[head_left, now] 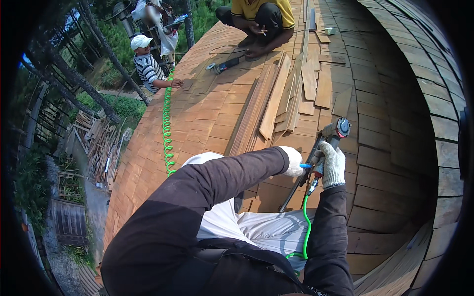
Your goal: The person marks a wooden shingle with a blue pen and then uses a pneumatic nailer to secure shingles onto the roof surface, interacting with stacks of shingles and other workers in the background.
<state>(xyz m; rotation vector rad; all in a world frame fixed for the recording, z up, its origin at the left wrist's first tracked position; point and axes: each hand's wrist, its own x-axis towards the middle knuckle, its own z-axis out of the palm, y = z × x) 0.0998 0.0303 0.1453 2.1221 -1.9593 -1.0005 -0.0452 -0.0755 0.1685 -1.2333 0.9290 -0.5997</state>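
Nail gun [337, 129]: grey rounded head, long black magazine, red at grip end, green hose [308, 229] coupled on. Located just above shingle roof [217, 113], right of plank stack [256, 108]. Counts: one nail gun, one angle grinder [226, 65], two gloved hands. Right hand [334, 165] wrapped round handle; left hand [292, 161] closed on slim blue item [305, 166]. Head points ahead; long axis slants lower left to upper right.

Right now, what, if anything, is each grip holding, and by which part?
Right grip: air tool, by its handle. Left grip: apparently something blue, its held part hidden.
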